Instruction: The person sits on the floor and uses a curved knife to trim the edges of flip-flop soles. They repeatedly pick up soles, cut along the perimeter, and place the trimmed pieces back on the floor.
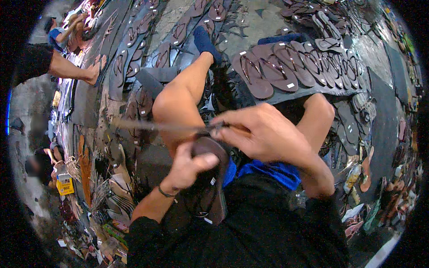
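My left hand (185, 167) grips a dark brown flip-flop (209, 147) by one end of its sole, thumb on the near face. The flip-flop stands upright over my lap, its strap and a small white label toward my body. At its upper end my right hand (259, 129) is closed with fingers pinched on a long thin tool (156, 126), smeared by motion. This tool reaches left across my bent knee, and its kind cannot be made out. The fingertips of my right hand are close to the sole's edge; whether they touch it is unclear.
Ahead on the right, several brown flip-flops (286, 67) lie in a row on a dark sheet (308, 93). More sandals (118, 71) lie ahead on the left. Another person's bare foot (94, 70) rests on the left. Scraps and a yellow package (65, 184) clutter the left floor.
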`<move>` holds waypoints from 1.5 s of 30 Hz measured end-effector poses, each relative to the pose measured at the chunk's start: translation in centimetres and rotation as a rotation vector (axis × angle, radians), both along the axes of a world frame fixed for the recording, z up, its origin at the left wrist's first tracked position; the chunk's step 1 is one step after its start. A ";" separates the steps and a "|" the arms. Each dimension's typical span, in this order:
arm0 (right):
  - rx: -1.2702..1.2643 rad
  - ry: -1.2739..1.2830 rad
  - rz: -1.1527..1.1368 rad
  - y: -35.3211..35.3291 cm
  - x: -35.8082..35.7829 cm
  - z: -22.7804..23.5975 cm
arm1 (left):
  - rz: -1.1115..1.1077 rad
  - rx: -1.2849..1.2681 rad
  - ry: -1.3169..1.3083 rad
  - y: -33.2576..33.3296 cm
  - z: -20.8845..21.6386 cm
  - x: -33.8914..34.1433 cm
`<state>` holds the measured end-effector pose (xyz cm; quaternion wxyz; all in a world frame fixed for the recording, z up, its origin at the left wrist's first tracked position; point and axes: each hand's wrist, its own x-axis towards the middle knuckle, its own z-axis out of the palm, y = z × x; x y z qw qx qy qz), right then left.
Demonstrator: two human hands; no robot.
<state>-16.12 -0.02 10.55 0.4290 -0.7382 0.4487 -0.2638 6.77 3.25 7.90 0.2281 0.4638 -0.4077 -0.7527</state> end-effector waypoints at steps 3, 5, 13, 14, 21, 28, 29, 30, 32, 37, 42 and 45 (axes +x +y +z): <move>-0.010 -0.033 -0.211 -1.1 -0.2 -2.1 | -0.125 -0.338 -0.194 0.6 2.8 -1.5; 0.210 -0.414 -0.425 0.8 -2.9 -1.7 | 0.358 -0.282 0.160 -1.0 3.2 -0.6; -0.022 -0.285 -0.885 11.4 -4.5 -6.1 | 0.680 0.071 0.574 -0.9 -1.9 -8.8; -0.083 -0.208 -0.867 12.9 -4.3 -7.2 | 0.735 0.157 0.628 -1.2 -2.3 -9.1; -0.069 -0.038 -0.733 17.8 -2.1 -8.2 | 0.873 0.272 0.672 -0.7 -3.0 -8.9; -0.060 0.082 -0.704 17.1 -2.2 -7.1 | 0.810 0.268 0.538 2.2 -5.4 -7.0; -0.015 0.085 -0.686 16.9 -2.2 -6.4 | 0.797 0.258 0.520 3.0 -6.0 -6.5; 0.057 0.056 -0.678 16.8 -2.1 -5.8 | 0.753 0.314 0.620 3.7 -6.4 -5.5; 0.131 0.076 -0.607 16.2 -1.9 -4.6 | 0.699 0.279 0.505 5.2 -7.0 -4.5; 0.192 0.002 -0.517 14.8 0.2 -5.5 | 0.629 0.179 0.366 7.7 -8.1 -2.6; 0.404 -0.457 -0.552 11.3 2.7 -9.3 | 0.483 0.110 0.137 7.8 -6.8 -2.6; 0.775 -0.443 -0.417 8.3 0.0 -8.3 | 0.102 -0.211 -0.090 5.8 -9.0 -2.2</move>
